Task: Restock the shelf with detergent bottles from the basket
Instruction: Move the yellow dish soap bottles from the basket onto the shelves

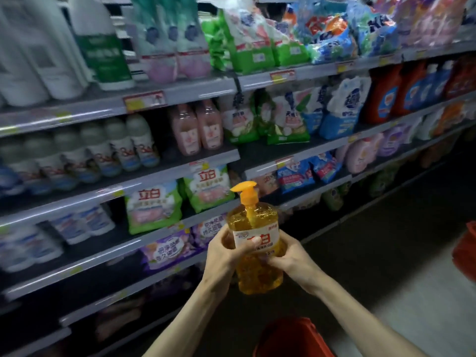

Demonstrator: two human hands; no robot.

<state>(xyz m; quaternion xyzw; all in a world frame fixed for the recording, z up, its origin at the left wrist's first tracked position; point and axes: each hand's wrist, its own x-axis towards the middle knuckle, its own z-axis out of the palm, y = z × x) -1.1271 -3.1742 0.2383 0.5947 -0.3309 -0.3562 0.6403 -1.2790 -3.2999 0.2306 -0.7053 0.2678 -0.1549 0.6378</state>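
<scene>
Clear amber plastic pump bottle (257,243) held upright; left hand (226,251) and right hand (288,256) fingers wrapped around label, above red plastic basket (291,336).

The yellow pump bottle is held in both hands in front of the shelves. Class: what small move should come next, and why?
Probably carry the yellow pump bottle forward toward a shelf gap. Left hand and right hand grip it upright, clear of the red basket below, and short of the shelves. No matching yellow bottles show, so its slot is uncertain.
</scene>
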